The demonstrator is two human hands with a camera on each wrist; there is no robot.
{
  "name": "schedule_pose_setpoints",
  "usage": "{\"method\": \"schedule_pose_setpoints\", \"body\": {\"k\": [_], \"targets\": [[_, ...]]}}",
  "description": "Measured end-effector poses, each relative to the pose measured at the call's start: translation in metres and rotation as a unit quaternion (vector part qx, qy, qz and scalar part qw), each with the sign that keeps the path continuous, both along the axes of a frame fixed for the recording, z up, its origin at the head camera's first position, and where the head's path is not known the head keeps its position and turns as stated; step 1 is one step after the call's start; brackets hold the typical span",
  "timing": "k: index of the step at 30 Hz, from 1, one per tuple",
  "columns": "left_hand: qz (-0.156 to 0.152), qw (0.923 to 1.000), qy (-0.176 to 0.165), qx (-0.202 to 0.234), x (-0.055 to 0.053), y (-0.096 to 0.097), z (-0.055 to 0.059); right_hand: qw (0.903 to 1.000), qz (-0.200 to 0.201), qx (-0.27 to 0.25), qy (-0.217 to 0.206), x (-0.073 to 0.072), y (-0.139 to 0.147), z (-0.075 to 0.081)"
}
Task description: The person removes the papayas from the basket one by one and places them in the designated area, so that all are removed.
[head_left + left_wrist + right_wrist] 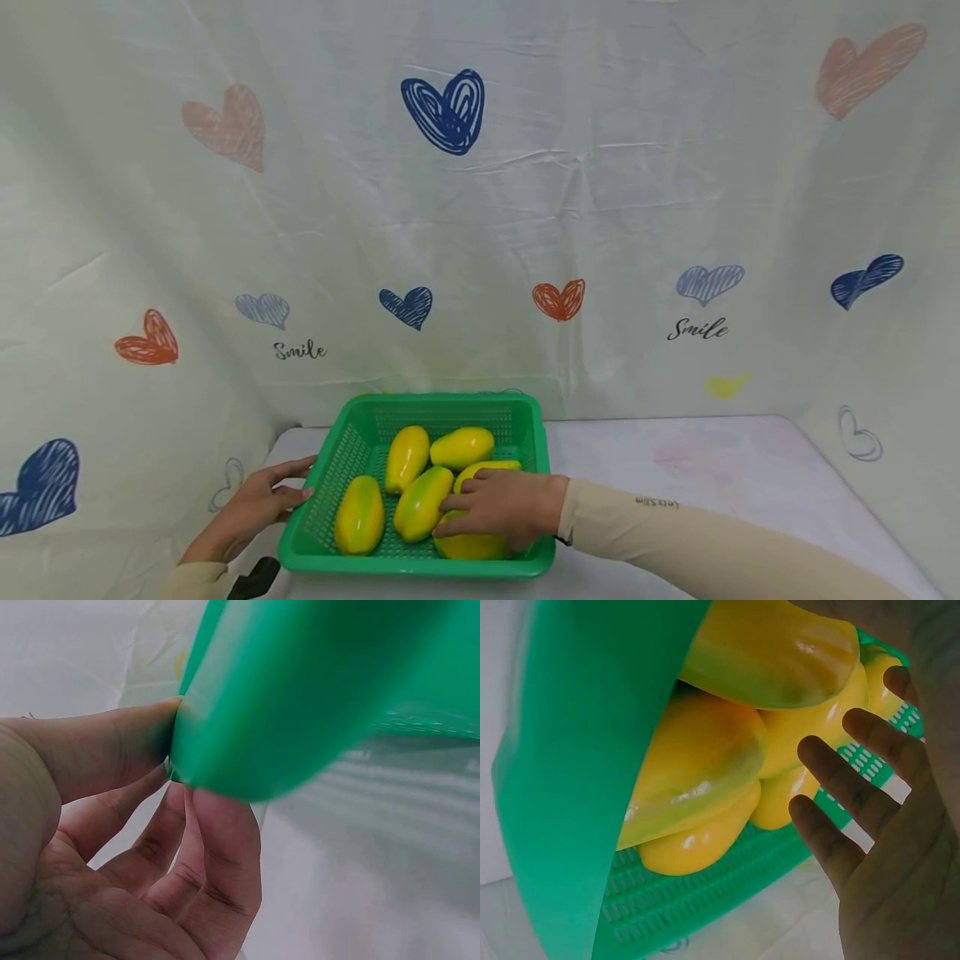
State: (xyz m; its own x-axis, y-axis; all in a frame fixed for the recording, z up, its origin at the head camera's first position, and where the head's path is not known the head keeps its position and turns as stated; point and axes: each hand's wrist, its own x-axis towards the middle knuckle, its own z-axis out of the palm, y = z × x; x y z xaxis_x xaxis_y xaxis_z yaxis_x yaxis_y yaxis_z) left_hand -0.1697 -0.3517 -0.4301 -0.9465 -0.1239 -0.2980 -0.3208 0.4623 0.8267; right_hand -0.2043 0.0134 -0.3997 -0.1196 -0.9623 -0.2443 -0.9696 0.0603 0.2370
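A green plastic basket (416,567) holds several glossy yellow papayas (358,515) with greenish streaks. At its left side my left hand (258,504) pinches the rim; in the left wrist view the thumb lies on one side of the green edge (225,742) and the fingertips come up under it. Over the basket's front right part my right hand (510,507) reaches in, above a papaya (472,547) at the front that it partly covers. The right wrist view shows its fingers (847,780) spread and fairly straight beside the papayas (697,765), curled round none of them.
The basket stands on a pale table (675,467). A whitish curtain (480,217) printed with hearts and "Smile" hangs behind and along both sides. A black strap (255,578) shows at my left wrist.
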Motion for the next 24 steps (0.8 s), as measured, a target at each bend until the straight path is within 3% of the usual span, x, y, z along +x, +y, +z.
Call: {"method": "schedule_pose_setpoints", "body": {"k": [12,18,24], "targets": [[-0.004,0.9999,0.008,0.008,0.0,0.0,0.0,0.9991,-0.006,0.04,0.015,-0.007,-0.007,-0.006],[-0.004,0.9999,0.007,0.008,0.001,-0.001,-0.001,0.9986,-0.019,0.047,0.012,-0.005,-0.011,-0.008],[0.002,1.0,0.009,0.004,0.002,0.0,-0.001,0.9979,-0.018,0.048,0.04,-0.001,-0.015,-0.012]]}}
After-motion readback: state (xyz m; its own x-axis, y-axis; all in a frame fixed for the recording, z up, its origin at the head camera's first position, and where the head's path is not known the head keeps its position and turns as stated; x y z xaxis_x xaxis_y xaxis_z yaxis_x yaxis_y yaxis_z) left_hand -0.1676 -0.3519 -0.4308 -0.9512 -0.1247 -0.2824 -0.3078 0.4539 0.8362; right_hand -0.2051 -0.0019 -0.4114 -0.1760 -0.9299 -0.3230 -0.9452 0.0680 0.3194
